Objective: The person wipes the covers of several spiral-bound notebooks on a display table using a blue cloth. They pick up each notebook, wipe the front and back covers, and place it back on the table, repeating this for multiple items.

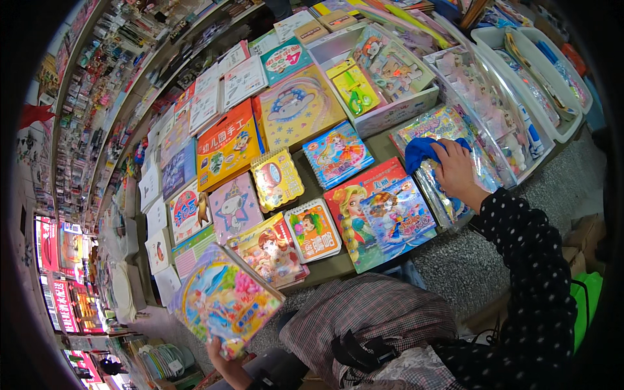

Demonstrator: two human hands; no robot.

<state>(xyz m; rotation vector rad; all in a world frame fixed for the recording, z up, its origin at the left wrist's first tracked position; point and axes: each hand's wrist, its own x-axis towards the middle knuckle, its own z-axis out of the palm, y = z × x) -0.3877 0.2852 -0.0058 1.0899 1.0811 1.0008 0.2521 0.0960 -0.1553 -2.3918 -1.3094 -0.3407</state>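
Note:
My left hand (pixel 225 361) grips the lower edge of a colourful picture book (pixel 229 304) with a glossy cover. It is held tilted at the table's near left corner, with more pages or books behind it. Under my right hand (pixel 457 170) is a bunched blue cloth (pixel 423 150), pressed onto plastic-wrapped colourful packs (pixel 438 126) at the table's right part. Left of those packs, a blue spiral notebook (pixel 397 212) lies on a larger red princess book (pixel 348 222). Close to the held book are another girl-figure book (pixel 270 251) and a small spiral storybook (pixel 313 229).
An open box (pixel 399 106) holds yellow-carded green scissors (pixel 358 92) and picture packs. Beside it stand a clear-sided tray (pixel 487 92) and white plastic bins (pixel 565 126). Orange craft books (pixel 229 146) and workbooks lie at left. Packed shelves (pixel 107 87) line the far left.

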